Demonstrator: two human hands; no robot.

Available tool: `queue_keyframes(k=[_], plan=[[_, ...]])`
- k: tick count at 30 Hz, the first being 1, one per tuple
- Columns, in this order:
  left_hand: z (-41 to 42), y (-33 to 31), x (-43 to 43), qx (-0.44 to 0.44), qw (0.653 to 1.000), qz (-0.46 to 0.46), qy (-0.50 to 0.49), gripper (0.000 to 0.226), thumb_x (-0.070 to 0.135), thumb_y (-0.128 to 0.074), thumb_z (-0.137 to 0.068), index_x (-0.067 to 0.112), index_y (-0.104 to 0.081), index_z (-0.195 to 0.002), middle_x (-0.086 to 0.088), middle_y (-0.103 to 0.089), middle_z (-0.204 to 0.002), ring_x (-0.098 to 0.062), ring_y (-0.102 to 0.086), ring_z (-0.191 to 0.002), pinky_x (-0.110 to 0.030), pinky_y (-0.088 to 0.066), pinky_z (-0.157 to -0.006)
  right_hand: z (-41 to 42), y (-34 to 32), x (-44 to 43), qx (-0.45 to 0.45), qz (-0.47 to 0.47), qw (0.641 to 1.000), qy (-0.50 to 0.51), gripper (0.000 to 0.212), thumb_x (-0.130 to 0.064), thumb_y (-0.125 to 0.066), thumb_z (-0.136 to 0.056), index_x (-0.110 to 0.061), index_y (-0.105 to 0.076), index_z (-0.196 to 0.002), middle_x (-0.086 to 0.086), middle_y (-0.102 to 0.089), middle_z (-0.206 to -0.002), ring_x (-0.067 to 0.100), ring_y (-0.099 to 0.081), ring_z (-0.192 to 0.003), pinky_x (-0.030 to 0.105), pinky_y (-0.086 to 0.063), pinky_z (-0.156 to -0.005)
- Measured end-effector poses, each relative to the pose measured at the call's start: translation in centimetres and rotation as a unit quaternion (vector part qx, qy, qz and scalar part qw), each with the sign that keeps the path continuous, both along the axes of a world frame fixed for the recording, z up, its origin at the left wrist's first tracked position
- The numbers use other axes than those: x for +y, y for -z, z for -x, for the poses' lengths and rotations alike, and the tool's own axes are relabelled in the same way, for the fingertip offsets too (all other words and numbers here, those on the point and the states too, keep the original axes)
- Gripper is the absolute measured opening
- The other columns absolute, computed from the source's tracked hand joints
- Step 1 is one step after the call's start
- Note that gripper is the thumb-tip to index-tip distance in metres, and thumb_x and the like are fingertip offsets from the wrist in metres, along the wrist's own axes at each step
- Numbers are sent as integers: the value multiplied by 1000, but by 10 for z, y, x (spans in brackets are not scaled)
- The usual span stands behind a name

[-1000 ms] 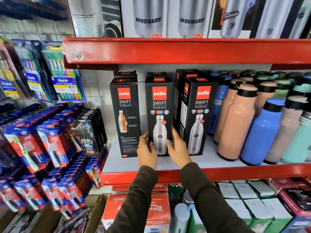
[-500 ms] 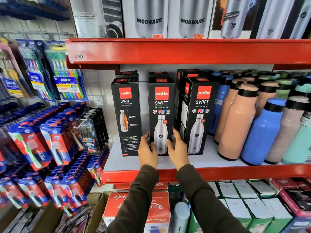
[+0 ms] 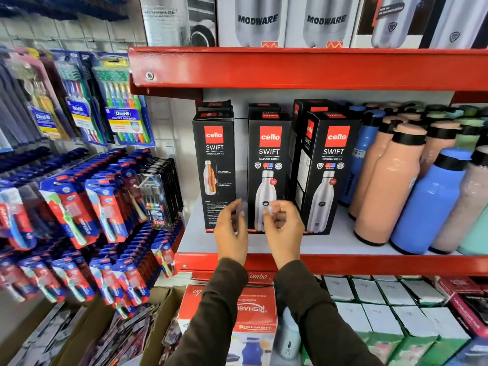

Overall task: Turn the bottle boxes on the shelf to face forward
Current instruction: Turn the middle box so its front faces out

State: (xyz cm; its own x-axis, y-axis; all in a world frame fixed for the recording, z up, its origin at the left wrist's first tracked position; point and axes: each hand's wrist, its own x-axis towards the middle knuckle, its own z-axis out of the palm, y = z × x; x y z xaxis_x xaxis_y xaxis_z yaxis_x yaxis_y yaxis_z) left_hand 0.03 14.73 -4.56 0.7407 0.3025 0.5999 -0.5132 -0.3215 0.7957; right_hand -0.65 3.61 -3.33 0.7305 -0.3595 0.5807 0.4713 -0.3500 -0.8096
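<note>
Three black "cello SWIFT" bottle boxes stand upright at the front of the red shelf (image 3: 396, 265). The left box (image 3: 214, 165) shows a side panel with a small orange bottle picture. The middle box (image 3: 268, 165) faces forward with a steel bottle on it. The right box (image 3: 330, 170) is angled, its front and left side both showing. More such boxes stand behind them. My left hand (image 3: 231, 233) hovers in front of the gap between the left and middle boxes, fingers apart, holding nothing. My right hand (image 3: 285, 228) is just before the middle box's lower right, fingers loosely curled, empty.
Loose peach, blue, pink and mint bottles (image 3: 390, 186) crowd the shelf right of the boxes. Toothbrush packs (image 3: 105, 207) hang on the wall at left. Modware boxes (image 3: 290, 19) fill the shelf above. Cartons (image 3: 253, 313) and white-green boxes (image 3: 383, 313) sit below.
Both hands have let go of the middle box and drawn back toward me. The middle box now stands free, facing forward.
</note>
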Motion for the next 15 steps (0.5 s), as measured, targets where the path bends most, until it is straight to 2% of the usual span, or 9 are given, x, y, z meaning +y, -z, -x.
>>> queue_keyframes(k=[3,6,8,12,13,15], plan=[[2,-4,15,-31,999,-7,-38,31,8,-52,-95,17,-58,-124,-1,-61,-119,-5,-55,-112,-13,-41,-98,0,-4,22,6,16,998,-52,25,-13,-66,-88,-23,-64,-111,-5,-66,-107,3,-64,-90,11,-51,-72],[-2,-5,34,-22,996,1,-84,37,10,-50,-95,19,-50,-131,-2,-50,-127,-14,-48,-121,-26,-38,-104,-2,-7,43,32,13,993,-113,37,-8,-58,-93,-16,-57,-129,-4,-59,-122,-2,-60,-105,7,-49,-86],[-7,-6,47,-8,995,11,-100,44,10,-50,-95,15,-44,-138,-6,-43,-134,-19,-43,-127,-30,-36,-106,-4,-8,56,60,19,988,-138,43,-5,-52,-96,-14,-49,-138,-3,-54,-131,2,-54,-117,11,-45,-97],[-21,-6,73,53,998,-9,-38,51,13,-45,-98,10,-31,-148,-9,-34,-152,-20,-31,-143,-26,-23,-117,-18,-8,76,104,74,984,-124,51,-6,-43,-98,-15,-33,-148,5,-45,-147,13,-44,-134,34,-38,-114],[-25,-6,79,73,997,-10,-10,50,16,-43,-100,10,-30,-148,-8,-35,-153,-19,-32,-143,-27,-23,-117,-22,-8,79,118,88,983,-113,51,-8,-41,-99,-14,-30,-149,6,-43,-149,17,-43,-136,34,-36,-115],[-34,-4,89,111,993,-5,40,46,20,-41,-101,12,-37,-146,-8,-45,-149,-20,-42,-138,-31,-33,-115,-27,-10,83,143,103,980,-93,50,-9,-39,-100,-11,-28,-149,8,-44,-148,21,-43,-136,25,-32,-112]])
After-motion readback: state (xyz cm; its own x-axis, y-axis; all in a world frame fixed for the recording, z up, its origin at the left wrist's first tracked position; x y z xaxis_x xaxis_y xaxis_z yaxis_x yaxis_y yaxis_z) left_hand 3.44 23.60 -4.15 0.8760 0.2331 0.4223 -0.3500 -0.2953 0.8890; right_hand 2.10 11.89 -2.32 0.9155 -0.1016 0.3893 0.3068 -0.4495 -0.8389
